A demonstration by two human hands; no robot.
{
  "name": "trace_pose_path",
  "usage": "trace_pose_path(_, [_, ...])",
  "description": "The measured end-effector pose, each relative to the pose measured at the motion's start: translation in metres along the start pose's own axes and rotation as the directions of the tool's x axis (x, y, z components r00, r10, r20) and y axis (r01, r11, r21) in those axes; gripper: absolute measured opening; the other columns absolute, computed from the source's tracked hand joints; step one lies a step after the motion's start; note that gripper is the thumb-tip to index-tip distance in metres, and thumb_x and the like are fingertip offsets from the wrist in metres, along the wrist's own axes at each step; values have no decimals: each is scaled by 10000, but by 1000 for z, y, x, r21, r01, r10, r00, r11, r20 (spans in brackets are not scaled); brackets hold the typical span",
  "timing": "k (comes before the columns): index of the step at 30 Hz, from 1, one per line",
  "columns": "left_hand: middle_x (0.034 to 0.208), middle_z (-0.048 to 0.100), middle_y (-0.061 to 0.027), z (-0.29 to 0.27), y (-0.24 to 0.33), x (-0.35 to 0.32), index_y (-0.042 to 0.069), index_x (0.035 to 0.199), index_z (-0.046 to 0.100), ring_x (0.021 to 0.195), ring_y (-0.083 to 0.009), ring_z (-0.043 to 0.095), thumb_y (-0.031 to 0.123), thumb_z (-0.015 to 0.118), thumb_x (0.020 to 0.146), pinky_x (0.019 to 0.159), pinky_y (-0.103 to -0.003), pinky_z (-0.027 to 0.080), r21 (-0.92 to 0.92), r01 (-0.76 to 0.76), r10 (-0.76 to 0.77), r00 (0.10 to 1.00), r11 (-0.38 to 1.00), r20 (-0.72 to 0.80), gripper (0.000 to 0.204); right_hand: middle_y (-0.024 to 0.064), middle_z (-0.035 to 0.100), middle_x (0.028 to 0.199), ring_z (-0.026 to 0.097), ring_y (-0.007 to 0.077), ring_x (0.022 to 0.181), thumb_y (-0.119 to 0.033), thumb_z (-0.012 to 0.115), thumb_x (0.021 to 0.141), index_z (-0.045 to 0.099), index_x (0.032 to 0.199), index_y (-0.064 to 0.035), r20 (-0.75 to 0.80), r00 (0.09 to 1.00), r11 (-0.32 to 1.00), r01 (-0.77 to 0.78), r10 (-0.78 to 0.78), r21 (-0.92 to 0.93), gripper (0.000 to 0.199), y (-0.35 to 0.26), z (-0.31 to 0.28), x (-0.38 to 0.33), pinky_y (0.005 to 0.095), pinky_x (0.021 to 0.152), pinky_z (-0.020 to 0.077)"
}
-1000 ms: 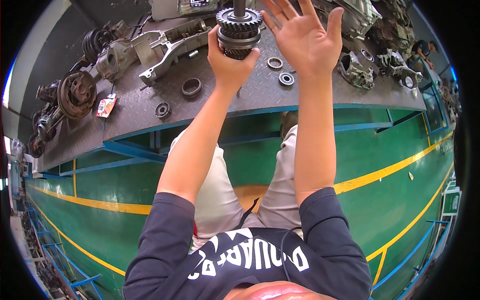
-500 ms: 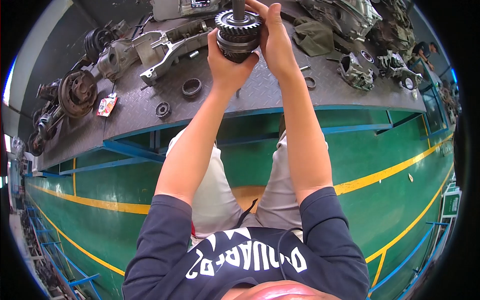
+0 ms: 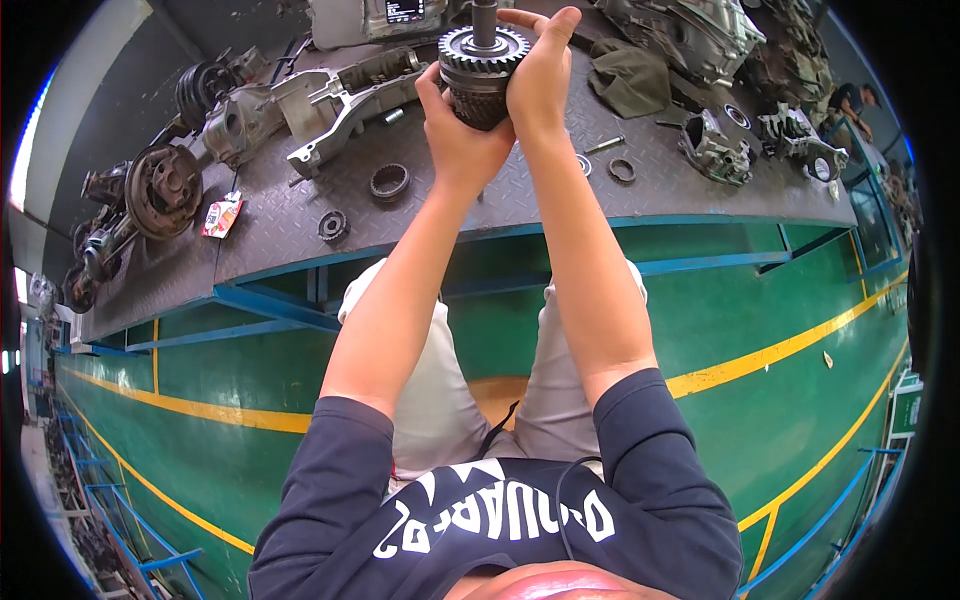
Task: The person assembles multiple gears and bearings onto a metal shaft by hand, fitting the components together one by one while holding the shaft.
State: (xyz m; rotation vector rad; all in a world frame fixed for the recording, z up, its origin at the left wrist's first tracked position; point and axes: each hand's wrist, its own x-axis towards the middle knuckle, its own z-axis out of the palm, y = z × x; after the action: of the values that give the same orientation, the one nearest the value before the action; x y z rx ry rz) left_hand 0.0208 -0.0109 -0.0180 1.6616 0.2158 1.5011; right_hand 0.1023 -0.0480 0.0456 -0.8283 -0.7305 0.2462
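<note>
Over the far part of the workbench I hold a gear shaft (image 3: 482,95) upright, its toothed gear on top and its bare metal end pointing up. My left hand (image 3: 460,145) grips the lower left of the gear stack, fingers wrapped round it. Against the right side of the stack lies my right hand (image 3: 541,90), its palm pressed to the gears and one finger reaching behind the shaft end. Nearest to my left forearm on the bench are a ring gear (image 3: 390,181) and a smaller gear (image 3: 333,226). A thin metal ring (image 3: 621,171) and a bolt (image 3: 604,144) lie right of my right forearm.
The dark tread-plate bench (image 3: 290,225) has a blue frame. An opened gearbox housing (image 3: 350,95) and an axle with a brake drum (image 3: 162,190) lie left. Metal housings (image 3: 715,150) and a dark cloth (image 3: 630,78) are right. A person (image 3: 848,110) is at far right.
The view has shifted slightly. My right hand has slid down and inward along the gear stack, and its forearm now uncovers more of the ring and bolt.
</note>
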Motion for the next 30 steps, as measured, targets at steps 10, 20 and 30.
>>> trace_pose_path(10, [1228, 693, -159, -11, -9, 4, 69, 1447, 343, 1085, -257, 704, 161, 949, 716, 947, -383, 554, 108, 0, 3, 999, 994, -32, 953, 128, 739, 1145, 690, 184, 1064, -730, 167, 1092, 653, 1302, 18, 184, 983, 990, 9, 17, -141, 916, -2, -2, -12, 325, 1008, 524])
trace_pose_path(20, [1174, 709, -109, -11, 1, 5, 49, 1302, 497, 1033, -201, 690, 89, 932, 688, 921, -364, 559, 42, 15, -13, 999, 999, -52, 753, 117, 739, 1180, 706, 190, 1062, -702, 194, 1107, 645, 1347, -8, 301, 954, 993, 32, 4, -113, 862, -9, -8, -17, 323, 1002, 532])
trace_pose_path(30, [1016, 665, -75, -31, -12, 13, 64, 1245, 441, 818, -169, 676, 132, 907, 765, 730, -334, 579, 74, 100, -98, 995, 992, -28, 673, 148, 789, 911, 728, 219, 894, -573, 277, 1128, 756, 963, 5, -36, 995, 949, -82, 97, 305, 769, -14, -96, 30, 357, 836, 532])
